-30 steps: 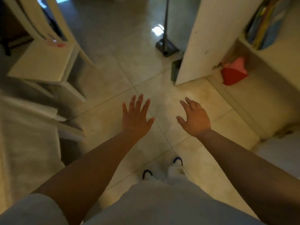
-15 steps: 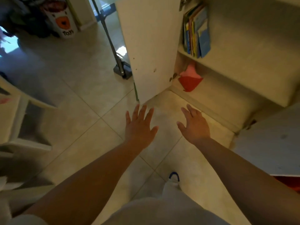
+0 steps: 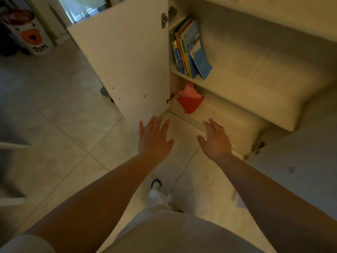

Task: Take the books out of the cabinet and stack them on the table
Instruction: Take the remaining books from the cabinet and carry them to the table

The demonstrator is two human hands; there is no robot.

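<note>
The books point(image 3: 189, 50) stand leaning together on the upper shelf point(image 3: 228, 83) of the open cabinet point(image 3: 127, 61), none taken out as far as can be seen. Left hand point(image 3: 155, 139) and right hand point(image 3: 215, 139) hover below, fingers spread, holding nothing. No bench is visible.

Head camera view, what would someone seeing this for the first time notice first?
Two bare arms reach forward over the tiled floor, the left hand and the right hand both spread open and holding nothing. Just beyond them stands an open cabinet door, with a row of colourful books leaning on the upper shelf. Below the books sits a red and pink object on the lower level, and a toy bin stands at far left.
</note>
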